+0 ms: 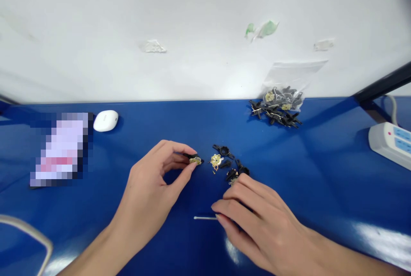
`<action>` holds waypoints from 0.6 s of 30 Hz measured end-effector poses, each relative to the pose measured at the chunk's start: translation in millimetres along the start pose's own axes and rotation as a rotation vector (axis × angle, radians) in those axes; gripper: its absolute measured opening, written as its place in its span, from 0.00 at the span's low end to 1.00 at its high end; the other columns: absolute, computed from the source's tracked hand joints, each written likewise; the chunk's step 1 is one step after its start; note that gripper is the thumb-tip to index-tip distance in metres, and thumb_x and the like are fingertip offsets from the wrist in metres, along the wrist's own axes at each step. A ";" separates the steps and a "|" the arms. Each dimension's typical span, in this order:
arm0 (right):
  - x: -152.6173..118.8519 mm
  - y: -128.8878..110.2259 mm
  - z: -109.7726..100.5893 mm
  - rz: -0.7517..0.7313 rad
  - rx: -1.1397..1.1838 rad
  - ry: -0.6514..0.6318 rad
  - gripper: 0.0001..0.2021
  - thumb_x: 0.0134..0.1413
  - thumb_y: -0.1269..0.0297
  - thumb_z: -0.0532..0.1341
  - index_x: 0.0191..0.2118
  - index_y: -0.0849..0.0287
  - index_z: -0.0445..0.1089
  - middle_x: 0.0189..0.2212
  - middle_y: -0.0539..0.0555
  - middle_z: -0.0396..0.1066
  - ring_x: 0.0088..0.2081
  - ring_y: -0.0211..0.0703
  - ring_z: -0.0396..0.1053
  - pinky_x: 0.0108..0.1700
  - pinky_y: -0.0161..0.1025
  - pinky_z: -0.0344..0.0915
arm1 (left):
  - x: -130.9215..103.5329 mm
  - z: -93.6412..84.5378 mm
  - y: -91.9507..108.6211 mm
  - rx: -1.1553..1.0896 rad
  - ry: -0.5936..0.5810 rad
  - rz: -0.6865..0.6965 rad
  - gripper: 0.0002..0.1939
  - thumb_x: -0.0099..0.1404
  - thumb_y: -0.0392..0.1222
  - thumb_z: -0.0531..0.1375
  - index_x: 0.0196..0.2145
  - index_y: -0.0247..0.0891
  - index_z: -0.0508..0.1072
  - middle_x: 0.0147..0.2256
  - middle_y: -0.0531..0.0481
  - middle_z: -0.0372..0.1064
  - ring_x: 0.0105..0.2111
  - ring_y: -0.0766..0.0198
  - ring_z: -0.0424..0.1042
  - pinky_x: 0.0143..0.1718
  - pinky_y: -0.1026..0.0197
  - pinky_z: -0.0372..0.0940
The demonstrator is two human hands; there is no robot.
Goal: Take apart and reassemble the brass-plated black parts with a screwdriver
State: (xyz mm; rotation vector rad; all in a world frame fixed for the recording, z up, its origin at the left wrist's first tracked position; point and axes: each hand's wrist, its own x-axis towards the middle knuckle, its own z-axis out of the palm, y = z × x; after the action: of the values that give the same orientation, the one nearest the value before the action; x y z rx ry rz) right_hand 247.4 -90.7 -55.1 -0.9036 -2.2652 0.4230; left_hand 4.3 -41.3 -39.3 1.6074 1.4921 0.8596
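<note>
Between thumb and fingers, my left hand (157, 181) pinches a small black part with a brass plate (195, 160). My right hand (257, 218) is closed over the table, thumb and index finger at the end of a thin white stick (205, 218); the rest of the stick is hidden under the hand. Just beyond my right fingertips lie loose pieces: a black ring-shaped frame (224, 151), a brass plate (216, 161), a second black frame (243, 169) and small black bits.
A clear bag (285, 91) of black and brass parts leans on the wall, more black parts (279, 117) before it. A white case (105, 121) and a pixelated device (61, 149) are left, a power strip (391, 141) far right, a cable (32, 235) lower left.
</note>
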 end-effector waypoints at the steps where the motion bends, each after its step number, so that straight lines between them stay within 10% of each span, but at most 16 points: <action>1: -0.7 0.1 0.2 0.000 0.001 -0.002 0.09 0.81 0.72 0.60 0.49 0.62 0.80 0.37 0.53 0.80 0.37 0.44 0.74 0.45 0.46 0.76 | 0.8 -0.8 -0.6 0.012 -0.010 -0.010 0.06 0.75 0.47 0.73 0.48 0.51 0.84 0.44 0.54 0.87 0.44 0.56 0.88 0.41 0.56 0.81; 18: -2.3 -0.8 -0.7 -0.001 -0.002 -0.013 0.09 0.81 0.72 0.60 0.49 0.62 0.80 0.37 0.54 0.80 0.38 0.44 0.75 0.46 0.46 0.76 | 6.0 -10.2 -9.7 0.264 -0.118 0.121 0.11 0.74 0.47 0.74 0.52 0.56 0.88 0.44 0.54 0.78 0.32 0.63 0.76 0.35 0.58 0.74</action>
State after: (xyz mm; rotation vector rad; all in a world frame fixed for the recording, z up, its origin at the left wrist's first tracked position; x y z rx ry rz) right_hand 248.8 -92.9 -55.3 -0.9027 -2.2784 0.4271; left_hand -8.8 -34.2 -43.1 1.9230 1.4840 0.6393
